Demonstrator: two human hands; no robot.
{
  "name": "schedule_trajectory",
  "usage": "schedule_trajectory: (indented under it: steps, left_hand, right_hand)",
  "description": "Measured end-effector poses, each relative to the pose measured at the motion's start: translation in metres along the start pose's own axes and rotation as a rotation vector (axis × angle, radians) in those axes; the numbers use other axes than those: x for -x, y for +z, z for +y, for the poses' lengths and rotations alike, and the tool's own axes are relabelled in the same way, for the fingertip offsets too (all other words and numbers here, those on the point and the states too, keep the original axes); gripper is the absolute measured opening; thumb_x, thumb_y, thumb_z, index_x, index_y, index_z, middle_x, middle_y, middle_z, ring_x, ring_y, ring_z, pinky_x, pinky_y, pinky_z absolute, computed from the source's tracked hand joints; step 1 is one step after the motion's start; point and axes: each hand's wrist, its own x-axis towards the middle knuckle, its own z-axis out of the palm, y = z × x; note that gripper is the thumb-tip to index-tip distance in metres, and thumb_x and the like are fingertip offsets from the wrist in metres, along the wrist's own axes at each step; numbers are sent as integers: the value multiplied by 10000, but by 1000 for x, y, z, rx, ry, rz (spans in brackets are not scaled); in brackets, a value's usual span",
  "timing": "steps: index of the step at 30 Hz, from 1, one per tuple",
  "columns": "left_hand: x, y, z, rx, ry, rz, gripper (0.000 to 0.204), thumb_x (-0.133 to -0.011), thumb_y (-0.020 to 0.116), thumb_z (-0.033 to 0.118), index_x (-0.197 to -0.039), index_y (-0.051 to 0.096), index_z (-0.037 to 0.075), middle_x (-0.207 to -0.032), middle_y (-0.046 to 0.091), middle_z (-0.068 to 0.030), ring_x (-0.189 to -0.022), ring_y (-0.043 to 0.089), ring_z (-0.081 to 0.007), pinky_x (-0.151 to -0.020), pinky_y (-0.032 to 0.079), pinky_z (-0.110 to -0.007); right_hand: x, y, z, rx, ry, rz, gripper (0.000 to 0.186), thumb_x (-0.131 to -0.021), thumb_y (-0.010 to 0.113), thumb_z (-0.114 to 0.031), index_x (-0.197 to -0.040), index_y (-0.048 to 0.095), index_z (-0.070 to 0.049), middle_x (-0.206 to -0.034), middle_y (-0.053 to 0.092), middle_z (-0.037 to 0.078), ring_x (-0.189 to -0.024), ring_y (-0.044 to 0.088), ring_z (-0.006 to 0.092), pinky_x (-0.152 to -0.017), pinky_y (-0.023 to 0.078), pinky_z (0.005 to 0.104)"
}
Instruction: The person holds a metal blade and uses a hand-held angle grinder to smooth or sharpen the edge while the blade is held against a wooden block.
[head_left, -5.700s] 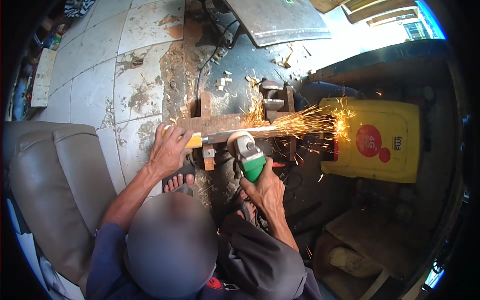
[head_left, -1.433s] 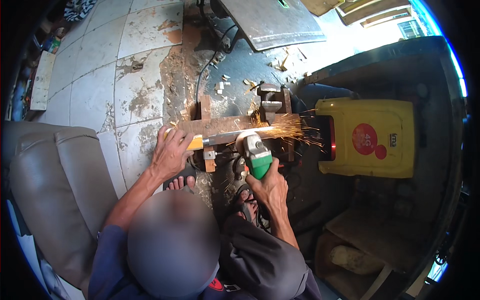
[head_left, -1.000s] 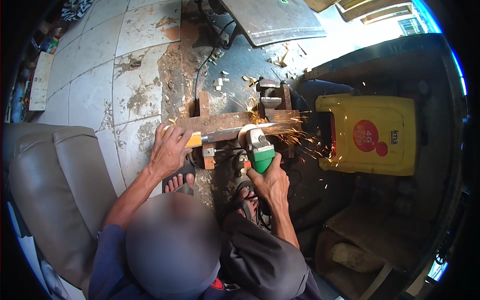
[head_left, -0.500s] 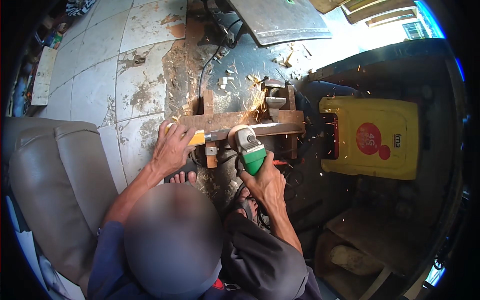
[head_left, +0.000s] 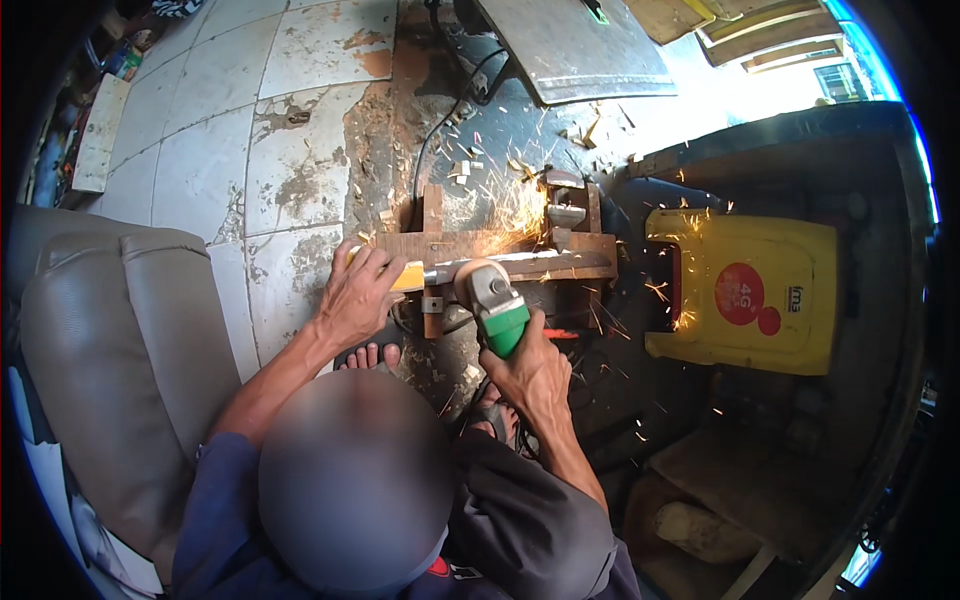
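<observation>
1. Right hand: fingers wrapped around a green-and-grey angle grinder, whose tan round disc meets the blade near its handle end.
2. Left hand: closed around the yellow handle of a long, grey metal blade.
3. Blade: extends rightward over a low bench of brown wooden boards.
4. Orange sparks: spread between the disc and a grey metal vise at the bench's far side.
5. Yellow plastic panel with red circles: well apart, at right.
6. Flat grey tabletop: beyond the vise.

Yellow handle partly hidden beneath left hand, green grinder beneath right hand
</observation>
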Motion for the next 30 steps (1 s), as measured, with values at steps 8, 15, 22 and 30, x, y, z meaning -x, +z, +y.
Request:
schedule_trajectory:
  steps: [8,15,22,30]
  left_hand:
    - [-1,5,2,31,18,22,510,-897,787,177,-1355,632,16,-1120,587,-127,-1147,583,-311,-1169,308,-547]
    - [2,6,1,46,-4,3,560,-861,807,148,-1373,613,32,-1166,598,-134,-1156,590,-334,-1180,301,-575]
    - [-1,6,-1,40,1,7,549,-868,803,159,-1366,614,29,-1148,594,-131,-1144,589,-327,-1174,306,-566]
    - [2,6,-1,73,-14,8,533,-866,806,153,-1352,623,35,-1165,594,-136,-1156,591,-328,-1183,303,-577]
  right_hand:
    - [-2,-2,-9,62,-42,-25,731,-837,799,-371,-1334,418,9,-1118,729,350,-950,714,566,-842,555,622]
    - [-2,1,-9,66,-53,26,745,-833,808,-364,-1344,413,7,-1126,715,338,-940,714,566,-823,560,632]
    - [-3,6,-18,83,-51,78,784,-837,800,-365,-1407,400,-5,-1164,696,332,-944,714,560,-819,565,639]
    - [-7,15,-21,62,-84,131,774,-828,796,-354,-1417,418,-24,-1173,694,320,-934,715,547,-824,565,632]
